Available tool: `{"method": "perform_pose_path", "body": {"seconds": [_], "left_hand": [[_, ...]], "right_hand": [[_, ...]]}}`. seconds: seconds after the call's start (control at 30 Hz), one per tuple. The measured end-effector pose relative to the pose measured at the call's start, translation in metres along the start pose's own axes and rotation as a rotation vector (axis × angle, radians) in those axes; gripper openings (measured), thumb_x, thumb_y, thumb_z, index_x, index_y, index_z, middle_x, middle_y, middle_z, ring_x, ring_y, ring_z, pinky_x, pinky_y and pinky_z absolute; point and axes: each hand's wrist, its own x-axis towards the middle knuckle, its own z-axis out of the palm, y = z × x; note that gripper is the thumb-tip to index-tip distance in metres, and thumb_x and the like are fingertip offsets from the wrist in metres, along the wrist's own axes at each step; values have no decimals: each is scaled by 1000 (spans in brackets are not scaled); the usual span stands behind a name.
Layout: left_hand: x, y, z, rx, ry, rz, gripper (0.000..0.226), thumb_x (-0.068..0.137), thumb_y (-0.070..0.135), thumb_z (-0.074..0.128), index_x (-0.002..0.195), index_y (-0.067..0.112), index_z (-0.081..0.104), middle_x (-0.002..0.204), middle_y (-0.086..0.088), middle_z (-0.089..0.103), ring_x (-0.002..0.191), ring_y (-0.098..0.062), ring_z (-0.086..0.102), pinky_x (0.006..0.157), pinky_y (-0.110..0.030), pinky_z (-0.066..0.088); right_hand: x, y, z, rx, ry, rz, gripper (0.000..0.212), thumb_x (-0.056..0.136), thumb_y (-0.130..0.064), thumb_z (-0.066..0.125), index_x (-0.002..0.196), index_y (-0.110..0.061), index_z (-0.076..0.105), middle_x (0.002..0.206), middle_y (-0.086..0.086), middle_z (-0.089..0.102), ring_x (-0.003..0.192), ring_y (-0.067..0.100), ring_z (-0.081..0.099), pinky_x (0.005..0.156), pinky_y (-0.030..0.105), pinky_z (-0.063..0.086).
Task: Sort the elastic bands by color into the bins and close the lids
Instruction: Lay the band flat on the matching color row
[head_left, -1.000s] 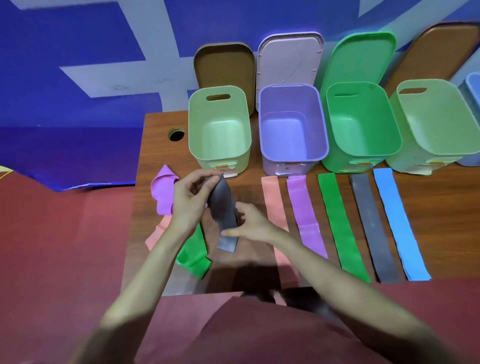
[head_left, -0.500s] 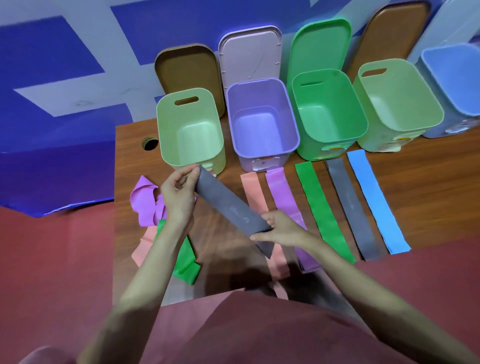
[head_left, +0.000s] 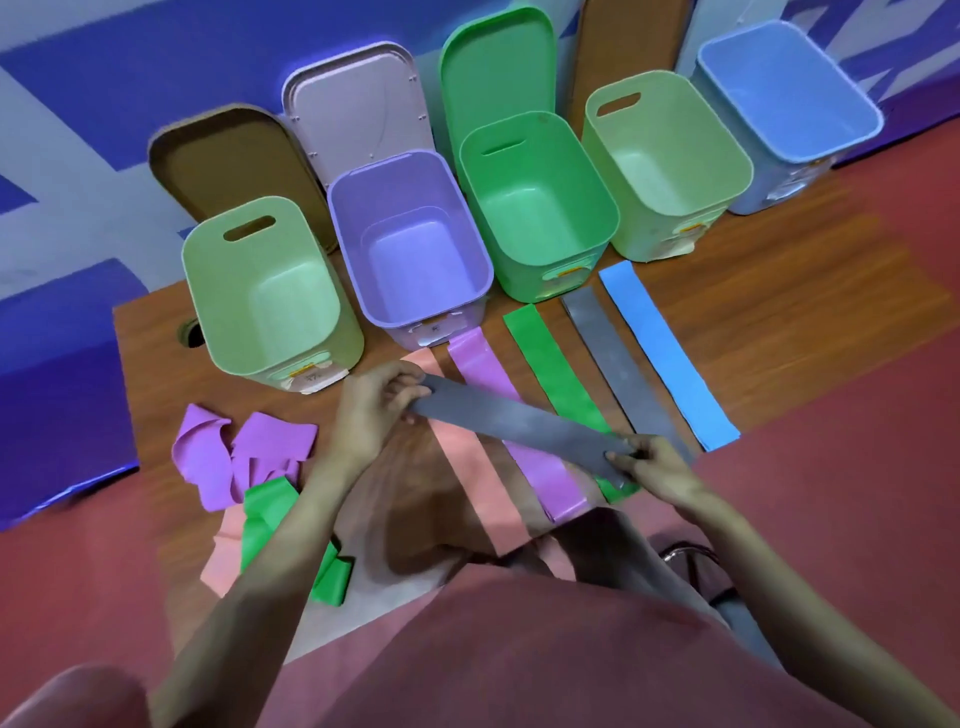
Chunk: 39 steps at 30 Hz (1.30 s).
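Note:
I hold a grey elastic band (head_left: 519, 423) stretched flat between both hands above the table. My left hand (head_left: 374, 410) pinches its left end and my right hand (head_left: 652, 467) pinches its right end. Under it lie flat bands in a row: pink (head_left: 467, 478), purple (head_left: 519, 441), green (head_left: 550, 364), another grey (head_left: 613, 364) and blue (head_left: 665, 353). Behind stand open bins: pale green (head_left: 270, 291), purple (head_left: 410, 239), green (head_left: 535, 202), a second pale green (head_left: 665, 161) and blue (head_left: 784, 98).
A loose heap of purple (head_left: 228, 457), green (head_left: 270, 519) and pink bands lies at the table's left front. Lids lean upright behind the bins: brown (head_left: 223, 156), lilac (head_left: 358, 109), green (head_left: 498, 62). A round hole (head_left: 189, 332) is at the table's left edge.
My hands have pulled the grey band out straight and carried it to the right, over the row of flat bands. The camera has tilted right, showing the blue bin.

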Motion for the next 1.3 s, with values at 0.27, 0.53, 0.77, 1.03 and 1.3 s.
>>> {"method": "perform_pose_path", "body": {"seconds": [0.27,0.53,0.77,1.03,1.3], "left_hand": [[47,48,56,138,-7,134,19,80,-7,62,93,5,69,85,-1,66,72,-9,60,69,-6,44],[98,98,133,199,154,240,17,80,-1,61,93,6,69,90,-9,69,84,-23,62,75,-22,42],[109,91,182,244,148,219,19,77,-2,58,91,4,68,92,-13,69,86,-30,63,75,-29,40],[124,87,210,292,165,173,19,85,6,52,96,7,68,98,-11,68,93,-30,61,79,-31,41],[144,85,236,413,150,131,21,86,6,52,96,9,70,96,-12,69,90,-32,62,73,-37,45]], "right_hand": [[5,18,-30,3,247,42,12,88,3,57,86,-6,63,63,1,54,48,1,50,51,15,43],[6,33,-53,-77,460,136,23,82,-15,67,65,1,65,64,16,67,64,28,63,61,30,44],[13,53,-57,-12,391,206,28,82,-19,71,58,-21,56,57,3,65,60,24,69,61,38,55],[21,74,-55,35,342,219,26,79,-29,70,61,-15,58,64,7,68,62,32,66,66,46,55],[24,70,-59,-10,320,242,27,79,-34,70,64,-12,62,64,10,68,66,32,67,63,43,56]]}}
